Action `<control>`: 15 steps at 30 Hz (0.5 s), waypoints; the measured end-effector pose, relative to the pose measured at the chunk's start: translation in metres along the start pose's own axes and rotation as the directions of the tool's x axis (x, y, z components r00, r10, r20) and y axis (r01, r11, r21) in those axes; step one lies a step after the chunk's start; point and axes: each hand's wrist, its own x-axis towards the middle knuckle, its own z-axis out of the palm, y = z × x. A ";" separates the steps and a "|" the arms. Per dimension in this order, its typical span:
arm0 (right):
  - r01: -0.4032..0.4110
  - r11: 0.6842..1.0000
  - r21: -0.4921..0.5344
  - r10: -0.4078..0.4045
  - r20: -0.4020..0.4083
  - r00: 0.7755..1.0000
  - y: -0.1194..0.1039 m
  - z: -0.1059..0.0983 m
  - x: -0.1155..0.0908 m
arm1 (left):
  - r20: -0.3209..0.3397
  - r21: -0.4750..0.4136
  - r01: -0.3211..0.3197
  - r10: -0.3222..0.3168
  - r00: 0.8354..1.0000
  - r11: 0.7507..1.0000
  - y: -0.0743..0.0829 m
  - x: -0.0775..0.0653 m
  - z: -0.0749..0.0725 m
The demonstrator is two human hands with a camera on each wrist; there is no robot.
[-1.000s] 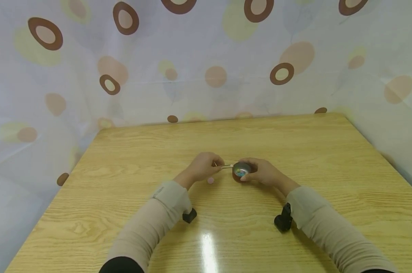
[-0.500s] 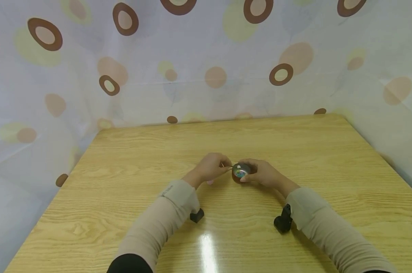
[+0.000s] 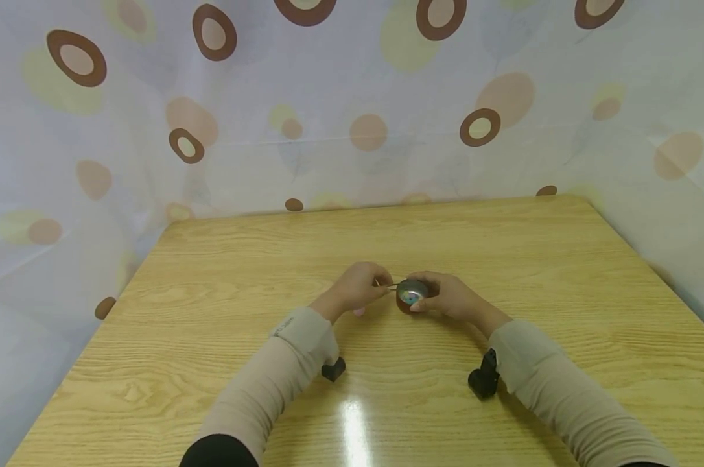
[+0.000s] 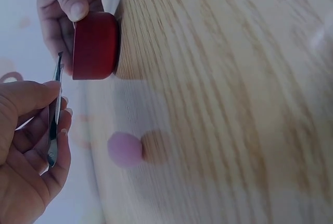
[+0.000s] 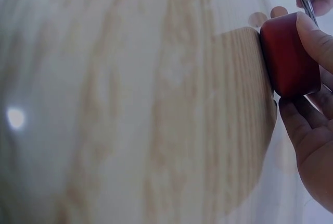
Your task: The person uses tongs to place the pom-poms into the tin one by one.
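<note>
My left hand pinches metal tweezers between thumb and fingers. Their slightly parted tips are at the rim of a small red bowl, with nothing seen between them. Fingers and thumb of my right hand grip the bowl's side as it stands on the table. In the head view, the bowl's silvery inside holds several small coloured bits, too small to make out. A pink fuzzy ball lies on the table below my left hand, partly covered by it in the head view.
The wood-grain table spreads out around both hands. A white sheet with brown and yellow spots hangs behind it and at its sides. Black wrist cameras sit under both cuffs.
My left hand has moved right, bringing the tweezers to the bowl, then drawn back slightly. A small whitish piece at the tweezers' tips earlier no longer shows there. My right hand stays put.
</note>
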 end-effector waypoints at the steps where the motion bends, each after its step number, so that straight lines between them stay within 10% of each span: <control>1: 0.000 1.000 -0.003 0.000 0.000 1.000 0.000 0.000 0.000 | -0.001 -0.002 0.003 -0.003 1.000 1.000 -0.001 -0.001 -0.001; 15: 0.002 1.000 -0.011 -0.002 -0.002 1.000 0.001 0.001 0.001 | -0.031 0.013 -0.001 0.002 1.000 1.000 -0.020 -0.028 -0.013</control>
